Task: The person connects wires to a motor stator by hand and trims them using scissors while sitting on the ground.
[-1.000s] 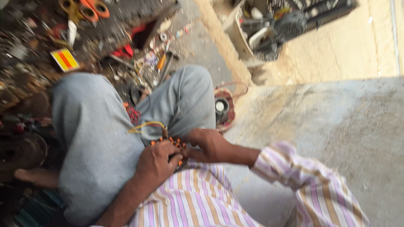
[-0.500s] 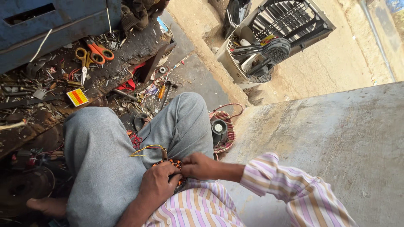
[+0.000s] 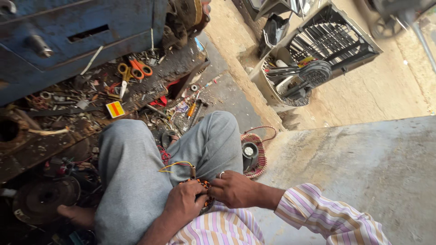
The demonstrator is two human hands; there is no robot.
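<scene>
Head view, now: both hands meet in the lap, near the bottom centre. Left hand (image 3: 184, 204) is curled around a small wound coil (image 3: 202, 185) with orange and dark windings; its fingers are closed on the piece. Right hand (image 3: 234, 188) pinches the coil's right edge, fingers closed on it, a ring visible on one finger. Yellow lead wires (image 3: 175, 165) arc left from the coil over the grey trouser leg (image 3: 131, 177).

Head view, compared with half a second and one second ago: the hands and coil occupy the same place in the lap, grip unchanged; only the camera has tilted, bringing more of the far workbench into sight. Judgement: the winding work is continuing, not finished.

Orange-handled scissors (image 3: 134, 70) lie far left; a stator with coils (image 3: 252, 154) sits just right of the knee.
</scene>
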